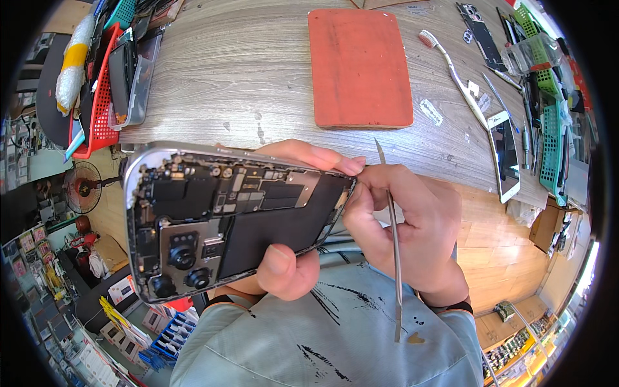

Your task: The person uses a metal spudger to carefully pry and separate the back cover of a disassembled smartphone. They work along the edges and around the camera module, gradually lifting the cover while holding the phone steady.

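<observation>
An opened smartphone (pixel 271 235) is tilted in front of my chest, its insides facing me. Three camera lenses, a black battery and small boards show in its frame. My left hand (pixel 288 272) grips it, thumb at the lower edge and fingers along the upper one. At the phone's right end, the thumb and forefinger of my right hand (pixel 419 216) pinch together against the edge. Whether something small sits between those fingertips I cannot make out. A slim metal pry tool (pixel 396 284) with a curved pointed tip is also held in this hand, crossing it upright.
On the wooden table (pixel 225 77) lies a red pad (pixel 361 68). A toothbrush (pixel 454 71) and a white phone (pixel 504 155) lie to the right, near green baskets (pixel 551 151). A red basket (pixel 103 97) of parts stands at the left, with a fan (pixel 84 187) below it.
</observation>
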{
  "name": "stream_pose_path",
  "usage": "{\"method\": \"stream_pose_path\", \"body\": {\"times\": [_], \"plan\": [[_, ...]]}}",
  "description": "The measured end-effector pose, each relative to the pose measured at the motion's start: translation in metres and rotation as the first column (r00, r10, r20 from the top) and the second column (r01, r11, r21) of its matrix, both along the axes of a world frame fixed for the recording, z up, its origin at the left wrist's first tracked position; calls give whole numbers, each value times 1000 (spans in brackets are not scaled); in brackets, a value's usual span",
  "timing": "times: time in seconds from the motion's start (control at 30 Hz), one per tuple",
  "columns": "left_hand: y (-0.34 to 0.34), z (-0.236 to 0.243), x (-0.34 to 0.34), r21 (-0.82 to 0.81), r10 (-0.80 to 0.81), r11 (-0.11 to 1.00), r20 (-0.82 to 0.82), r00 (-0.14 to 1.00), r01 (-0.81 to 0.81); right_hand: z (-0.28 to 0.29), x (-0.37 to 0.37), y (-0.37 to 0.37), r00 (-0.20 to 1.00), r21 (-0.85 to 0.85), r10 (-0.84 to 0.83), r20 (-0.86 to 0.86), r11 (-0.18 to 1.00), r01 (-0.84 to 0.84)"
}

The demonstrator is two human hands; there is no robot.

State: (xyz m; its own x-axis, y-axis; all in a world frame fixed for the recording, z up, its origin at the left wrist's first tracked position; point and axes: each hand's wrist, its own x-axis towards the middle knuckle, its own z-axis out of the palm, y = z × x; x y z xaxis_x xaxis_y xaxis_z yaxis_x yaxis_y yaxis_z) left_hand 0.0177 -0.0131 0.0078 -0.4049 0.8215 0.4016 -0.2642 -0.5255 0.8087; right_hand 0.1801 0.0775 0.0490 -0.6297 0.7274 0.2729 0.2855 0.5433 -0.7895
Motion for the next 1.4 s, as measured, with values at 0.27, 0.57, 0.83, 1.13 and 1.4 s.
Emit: {"method": "stream_pose_path", "body": {"times": [0.27,0.57,0.83,1.13,1.4], "plan": [[9,5,26,-84,359,932,63,931,-354,-11,7,9,992,163,-119,50,980,110],[15,-4,21,145,310,935,110,944,-324,-21,29,19,972,-168,-210,-106,967,191],[28,-29,15,240,274,918,190,943,-315,-44,43,24,948,-222,-40,-315,974,-33],[56,-49,9,280,315,892,178,932,-355,-51,22,30,962,-1,135,-237,990,-139],[67,-50,14,294,386,837,283,878,-462,-65,0,39,942,127,188,-277,979,-158]]}}
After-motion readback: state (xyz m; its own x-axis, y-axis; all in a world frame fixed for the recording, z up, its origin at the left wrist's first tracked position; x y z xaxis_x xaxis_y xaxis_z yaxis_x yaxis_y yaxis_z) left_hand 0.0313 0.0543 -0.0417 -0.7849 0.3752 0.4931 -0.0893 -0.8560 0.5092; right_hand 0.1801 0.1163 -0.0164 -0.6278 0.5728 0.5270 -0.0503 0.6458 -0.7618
